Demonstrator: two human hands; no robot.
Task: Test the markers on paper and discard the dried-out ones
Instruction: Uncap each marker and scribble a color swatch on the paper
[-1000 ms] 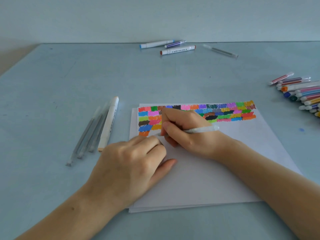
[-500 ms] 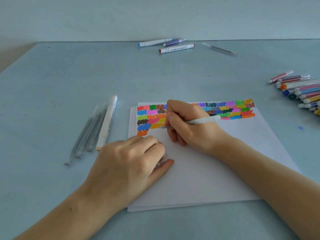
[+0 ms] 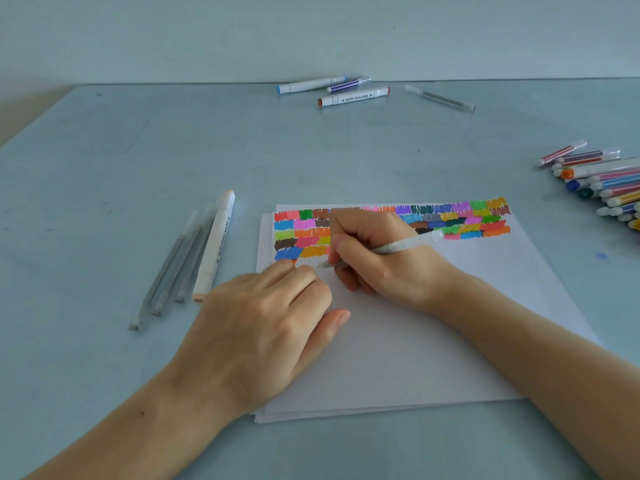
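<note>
Right hand (image 3: 384,261) grips a clear pen (image 3: 391,249), fingers curled round the barrel near the tip. Pen's long axis runs left-right, slightly tilted: tip down-left on the paper (image 3: 433,341), just below the swatches (image 3: 460,220); back end up-right over the knuckles. Left hand (image 3: 263,327) lies on the paper's left edge, fingers loosely bent, fingertips just beside the pen tip, thumb flat on the sheet. Can't tell if it holds anything underneath.

Paper is a small stack on the desk (image 3: 173,150), swatch rows along its far edge.

Left of the paper: three clear pens (image 3: 173,268) plus one white marker (image 3: 216,245), side by side, long axes running away from the person, leaning right. Far edge: four pens (image 3: 353,95) loose. Right edge: pile (image 3: 602,181) of coloured markers, caps pointing left, partly cut off by the frame.
</note>
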